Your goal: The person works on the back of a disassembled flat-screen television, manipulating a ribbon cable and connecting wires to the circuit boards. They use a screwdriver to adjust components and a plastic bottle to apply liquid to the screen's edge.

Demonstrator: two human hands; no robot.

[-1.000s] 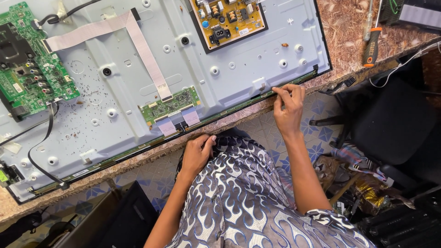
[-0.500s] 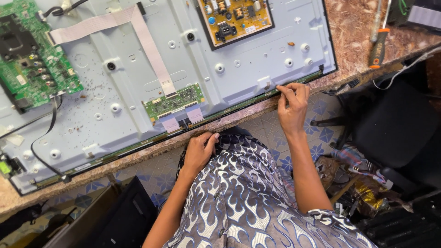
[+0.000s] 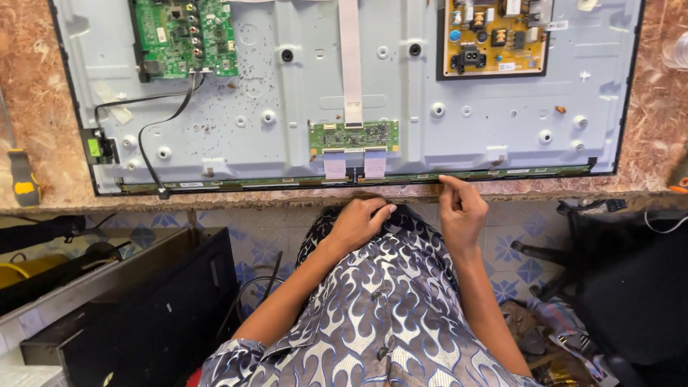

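Grey panel (image 3: 502, 136) edge strip (image 3: 502, 174) — pinched by right hand (image 3: 462, 211); left hand (image 3: 358, 222) curled, empty.

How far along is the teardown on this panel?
Done: the rear cover is off, baring the metal back panel, green main board, yellow power board and small driver board. In hand: right hand pinches the thin strip along the bottom edge; left hand rests on the lap. Left: all boards and the white flat cable look mounted.

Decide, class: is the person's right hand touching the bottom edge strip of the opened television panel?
Touching. The head view shows the right hand with its fingertips pressed on the bottom edge strip, no gap visible.
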